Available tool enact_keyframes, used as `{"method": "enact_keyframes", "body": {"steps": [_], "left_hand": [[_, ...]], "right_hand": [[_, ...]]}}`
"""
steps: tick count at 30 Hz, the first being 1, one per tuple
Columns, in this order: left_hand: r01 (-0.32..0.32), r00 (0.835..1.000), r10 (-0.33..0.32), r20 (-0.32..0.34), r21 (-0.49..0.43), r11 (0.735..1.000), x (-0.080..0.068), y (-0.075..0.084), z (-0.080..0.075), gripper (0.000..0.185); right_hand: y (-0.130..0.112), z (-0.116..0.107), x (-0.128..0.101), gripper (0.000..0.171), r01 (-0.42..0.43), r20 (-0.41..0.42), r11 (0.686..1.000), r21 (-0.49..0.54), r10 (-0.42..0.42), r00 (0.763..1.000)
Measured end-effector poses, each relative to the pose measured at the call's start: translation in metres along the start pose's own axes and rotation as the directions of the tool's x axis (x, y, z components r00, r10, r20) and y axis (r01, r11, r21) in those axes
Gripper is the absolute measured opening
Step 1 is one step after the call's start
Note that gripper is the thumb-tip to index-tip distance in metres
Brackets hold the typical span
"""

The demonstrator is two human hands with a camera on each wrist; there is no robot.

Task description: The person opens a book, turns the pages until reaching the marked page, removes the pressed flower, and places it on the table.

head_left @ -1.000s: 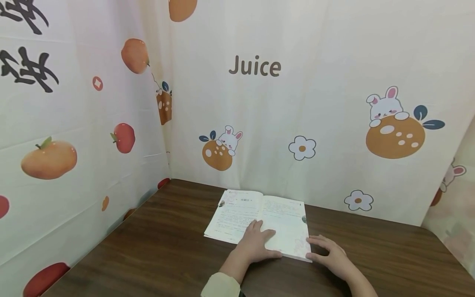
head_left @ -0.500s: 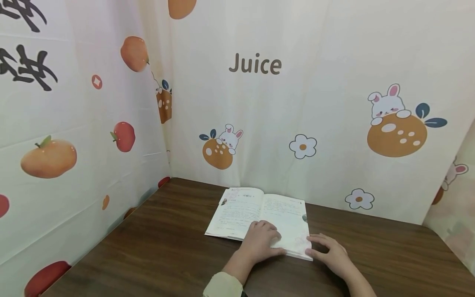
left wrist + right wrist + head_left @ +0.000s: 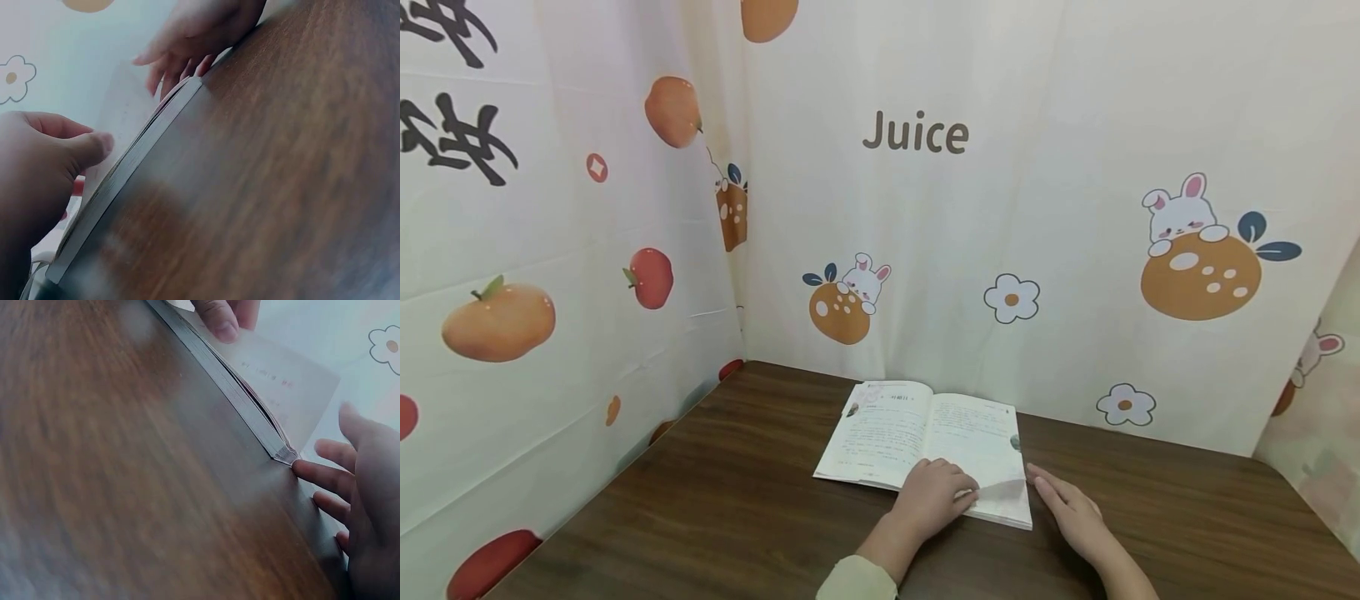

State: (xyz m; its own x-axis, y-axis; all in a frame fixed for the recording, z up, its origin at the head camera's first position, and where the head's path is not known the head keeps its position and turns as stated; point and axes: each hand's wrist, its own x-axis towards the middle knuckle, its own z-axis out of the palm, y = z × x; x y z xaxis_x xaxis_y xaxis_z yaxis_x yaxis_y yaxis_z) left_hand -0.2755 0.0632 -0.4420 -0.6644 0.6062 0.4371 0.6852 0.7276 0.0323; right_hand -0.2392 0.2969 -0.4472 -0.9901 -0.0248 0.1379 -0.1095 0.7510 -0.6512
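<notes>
An open book [image 3: 880, 437] with printed pages lies on the table, its far edge toward the curtain. Over the near part of the right-hand page, my left hand [image 3: 928, 497] pinches a single page [image 3: 290, 381] between thumb and fingers. That page is lifted off the stack, and its outer corner stands up in the right wrist view. My right hand [image 3: 1073, 515] is beside the book's right edge with fingers extended. In the right wrist view a fingertip [image 3: 303, 467] is right at the corner of the book's page block [image 3: 219, 378].
The dark wood-grain table [image 3: 715, 483] extends on both sides of the book. A pale curtain [image 3: 940, 225] printed with fruit, rabbits and flowers hangs behind the far edge. Another printed curtain [image 3: 572, 225] borders the left side.
My left hand has slid slightly right and its fingers have drawn together on a page, which has come up. My right thumb has moved off the book's edge and the fingers have straightened.
</notes>
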Motion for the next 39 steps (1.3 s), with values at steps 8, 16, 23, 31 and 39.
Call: {"method": "enact_keyframes", "body": {"steps": [8, 16, 23, 31, 39], "left_hand": [[-0.06, 0.983, 0.072, -0.168, 0.076, 0.995, -0.001, 0.0, -0.003, 0.016], [-0.138, 0.913, 0.155, -0.377, 0.072, 0.988, 0.002, -0.002, -0.003, 0.028], [-0.12, 0.852, 0.138, -0.505, 0.069, 0.99, 0.004, -0.005, -0.007, 0.036], [-0.13, 0.791, 0.149, -0.593, 0.076, 0.989, 0.004, -0.009, -0.01, 0.014], [-0.137, 0.66, 0.191, -0.727, 0.134, 0.981, 0.006, -0.018, -0.017, 0.005]], "right_hand": [[0.004, 0.001, 0.0, 0.061, -0.017, 0.019, 0.999, -0.037, 0.018, 1.0], [0.003, 0.001, 0.0, 0.054, 0.0, 0.019, 0.998, -0.06, 0.001, 1.0], [0.003, 0.001, 0.0, 0.052, 0.005, 0.027, 0.998, -0.06, -0.004, 1.0], [0.003, 0.002, 0.001, 0.052, 0.004, 0.031, 0.998, -0.061, -0.002, 1.0], [0.002, 0.001, 0.001, 0.053, -0.005, 0.036, 0.998, -0.058, 0.007, 0.999]]}}
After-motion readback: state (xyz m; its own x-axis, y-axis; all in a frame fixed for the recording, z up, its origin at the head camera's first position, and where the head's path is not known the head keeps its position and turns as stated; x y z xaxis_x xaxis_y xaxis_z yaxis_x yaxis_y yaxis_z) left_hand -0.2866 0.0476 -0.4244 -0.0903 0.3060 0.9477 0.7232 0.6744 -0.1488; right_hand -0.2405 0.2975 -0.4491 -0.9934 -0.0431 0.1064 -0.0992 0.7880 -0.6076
